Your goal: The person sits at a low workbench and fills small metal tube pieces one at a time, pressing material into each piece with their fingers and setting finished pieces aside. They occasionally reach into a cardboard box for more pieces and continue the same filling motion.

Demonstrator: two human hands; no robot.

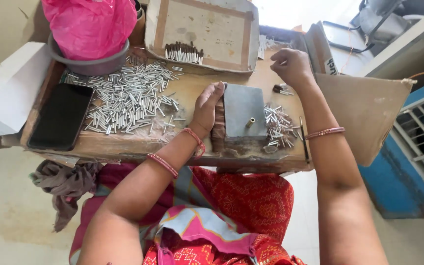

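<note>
My left hand [207, 107] rests against the left side of a grey metal block [243, 110] on the wooden work board [123, 142], fingers curled against its edge. A small brass tube [250, 122] stands in the block's top. My right hand [292, 65] hovers beyond the block with fingers pinched together near a few small dark pieces [280, 90]; whether it holds one I cannot tell. A small heap of short silver tubes [278, 128] lies just right of the block. A large pile of silver tubes [128, 97] spreads to the left.
A black phone [61, 117] lies at the board's left end. A grey bowl [89, 64] with a pink bag [90, 24] stands at the back left. A cardboard tray [207, 29] with a row of dark-tipped tubes [183, 53] leans behind. A cardboard flap [364, 113] stands right.
</note>
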